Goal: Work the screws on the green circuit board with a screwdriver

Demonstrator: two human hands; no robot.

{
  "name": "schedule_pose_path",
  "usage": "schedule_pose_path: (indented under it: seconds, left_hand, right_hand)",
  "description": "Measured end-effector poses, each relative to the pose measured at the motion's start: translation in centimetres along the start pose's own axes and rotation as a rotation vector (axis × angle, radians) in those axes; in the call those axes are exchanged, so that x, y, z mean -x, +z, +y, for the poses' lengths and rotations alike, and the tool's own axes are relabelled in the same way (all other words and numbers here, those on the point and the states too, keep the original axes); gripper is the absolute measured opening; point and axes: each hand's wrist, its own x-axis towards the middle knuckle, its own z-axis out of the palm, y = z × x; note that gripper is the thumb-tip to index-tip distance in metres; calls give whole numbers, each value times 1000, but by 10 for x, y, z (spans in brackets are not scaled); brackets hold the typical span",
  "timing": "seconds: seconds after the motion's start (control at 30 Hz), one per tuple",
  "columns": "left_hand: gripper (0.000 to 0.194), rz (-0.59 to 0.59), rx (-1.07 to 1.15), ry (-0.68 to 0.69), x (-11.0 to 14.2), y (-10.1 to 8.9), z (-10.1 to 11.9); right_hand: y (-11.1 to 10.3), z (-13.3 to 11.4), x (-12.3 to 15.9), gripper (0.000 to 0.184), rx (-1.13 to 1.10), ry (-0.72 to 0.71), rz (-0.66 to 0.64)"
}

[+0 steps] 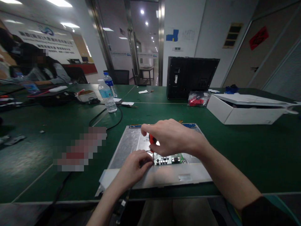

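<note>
A silvery flat display panel (128,141) lies on the green table in front of me, a blue circuit strip (190,125) along its far edge. On it sits a green circuit board (180,156) with several small components. My right hand (170,138) is wrapped from above round the red and black handle of a screwdriver (152,138), whose shaft points down at the board's left corner. Beside the tip, my left hand (138,164) rests on the panel with thumb and forefinger pinched at that corner. Whatever lies between those fingertips is too small to make out.
Two water bottles (108,97) and a black cable (121,117) are farther back on the left. A black monitor (191,77) faces away, near a bag of red items (197,99). At right stands a white box (246,110). A person (44,69) sits far left.
</note>
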Motion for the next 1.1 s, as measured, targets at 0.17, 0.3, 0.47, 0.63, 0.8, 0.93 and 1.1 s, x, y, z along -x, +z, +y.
schedule_pose_path:
  seconds: [0.17, 0.3, 0.47, 0.63, 0.8, 0.93, 1.1]
  left_hand:
    - [13, -11, -1, -4, 0, 0, -1]
    - [13, -6, -3, 11, 0, -1, 0]
    - [12, 6, -3, 4, 0, 0, -1]
    - [13, 10, -11, -19, 0, 2, -3]
    - [12, -8, 8, 19, -1, -1, 0]
    - [12, 9, -2, 16, -1, -1, 1]
    - [12, 13, -3, 8, 0, 1, -1]
  right_hand:
    - [-2, 0, -3, 37, 43, 68, 3]
    - [-1, -1, -4, 32, 75, 87, 15]
    - [2, -1, 0, 33, 42, 23, 38]
    - [0, -1, 0, 33, 19, 5, 31]
    - [-1, -2, -4, 36, 60, 72, 2]
    - [0, -3, -1, 20, 59, 52, 10]
    - [0, -4, 3, 28, 23, -4, 9]
